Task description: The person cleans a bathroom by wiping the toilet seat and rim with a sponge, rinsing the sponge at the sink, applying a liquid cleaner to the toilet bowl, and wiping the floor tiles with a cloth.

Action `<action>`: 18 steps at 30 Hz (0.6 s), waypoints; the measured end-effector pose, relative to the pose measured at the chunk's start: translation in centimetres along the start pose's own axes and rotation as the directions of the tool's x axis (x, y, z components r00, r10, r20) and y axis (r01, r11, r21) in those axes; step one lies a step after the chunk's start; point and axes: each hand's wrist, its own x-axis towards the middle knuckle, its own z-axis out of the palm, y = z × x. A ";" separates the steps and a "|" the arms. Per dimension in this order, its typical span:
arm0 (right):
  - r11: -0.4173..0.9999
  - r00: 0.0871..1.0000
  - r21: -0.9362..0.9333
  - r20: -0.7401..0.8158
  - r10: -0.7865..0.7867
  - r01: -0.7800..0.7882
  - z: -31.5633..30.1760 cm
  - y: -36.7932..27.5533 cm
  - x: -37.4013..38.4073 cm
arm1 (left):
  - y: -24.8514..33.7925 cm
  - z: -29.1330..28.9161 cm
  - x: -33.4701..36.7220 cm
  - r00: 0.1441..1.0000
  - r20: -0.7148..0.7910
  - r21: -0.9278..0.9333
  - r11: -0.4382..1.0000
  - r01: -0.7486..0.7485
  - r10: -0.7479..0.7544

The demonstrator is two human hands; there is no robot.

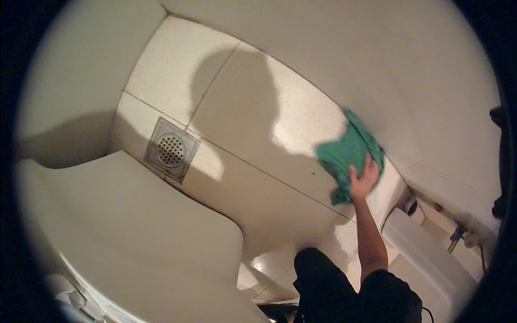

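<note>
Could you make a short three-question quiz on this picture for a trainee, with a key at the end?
1. What colour is the cloth under the person's right hand?
2. True or false: the left hand can be seen pressing on the cloth too.
3. Choose one. In the picture, the floor drain lies: A) left of the cloth; B) right of the cloth; C) underneath the cloth.

Key:
1. Green.
2. False; the left hand is out of view.
3. A.

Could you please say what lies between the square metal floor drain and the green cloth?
The head view shows pale floor tiles, a dark grout line, a broad shadow and a tiny dark speck near the cloth.
</note>
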 end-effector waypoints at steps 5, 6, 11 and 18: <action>0.906 0.899 -0.034 -0.142 0.414 -0.422 -1.9 21.4 -12.5 | -0.8 -0.4 -1.4 0.999 0.007 0.002 0.999 -0.053 0.053; 0.835 0.830 -0.013 -0.122 0.544 -0.550 -1.7 22.5 -13.0 | -1.0 -0.6 -1.7 0.998 0.010 -0.003 0.998 -0.067 0.067; 0.930 0.940 -0.186 -0.192 0.283 -0.318 2.3 6.9 -6.2 | -3.1 -1.5 -2.1 0.981 0.052 -0.020 0.982 -0.187 0.187; 0.739 0.818 0.498 0.096 -0.567 0.454 1.4 -31.4 -11.7 | -4.8 -0.9 0.0 0.999 -0.042 0.200 0.980 0.008 0.000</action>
